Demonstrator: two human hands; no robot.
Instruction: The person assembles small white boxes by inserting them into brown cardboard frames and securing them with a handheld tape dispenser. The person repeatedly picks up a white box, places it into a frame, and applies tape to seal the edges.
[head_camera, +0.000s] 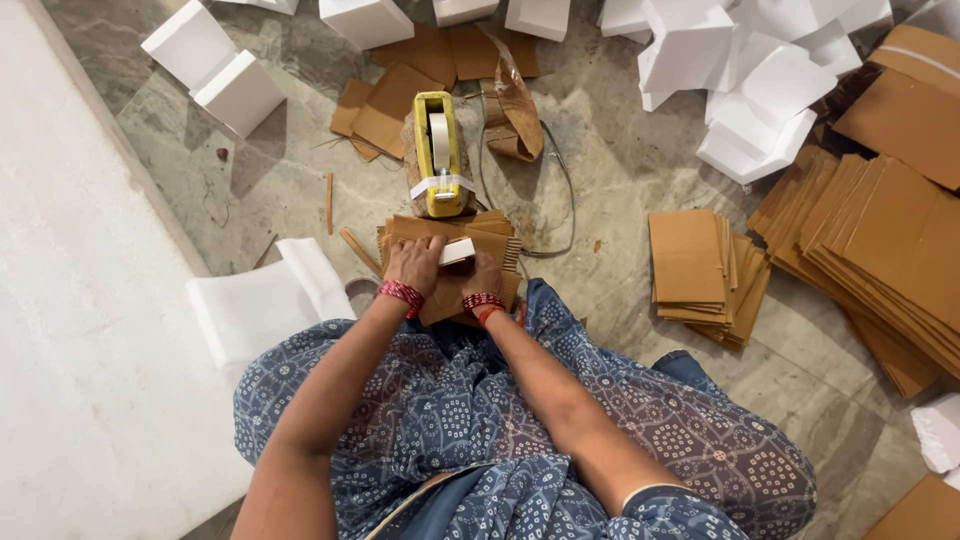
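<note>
Stone floor is strewn with foam blocks (745, 90) and cardboard stacks (880, 240). 1 small white piece (457, 251) is gripped by both hands, left hand (414, 264) and right hand (485, 275), on a cardboard pile (470, 232) below a yellow tape dispenser (438, 152). Many sheets are left untouched.

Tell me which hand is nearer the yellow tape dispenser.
Left. The left hand sits just below the yellow tape dispenser, on the cardboard stack; the right hand lies slightly lower and rightward.
</note>
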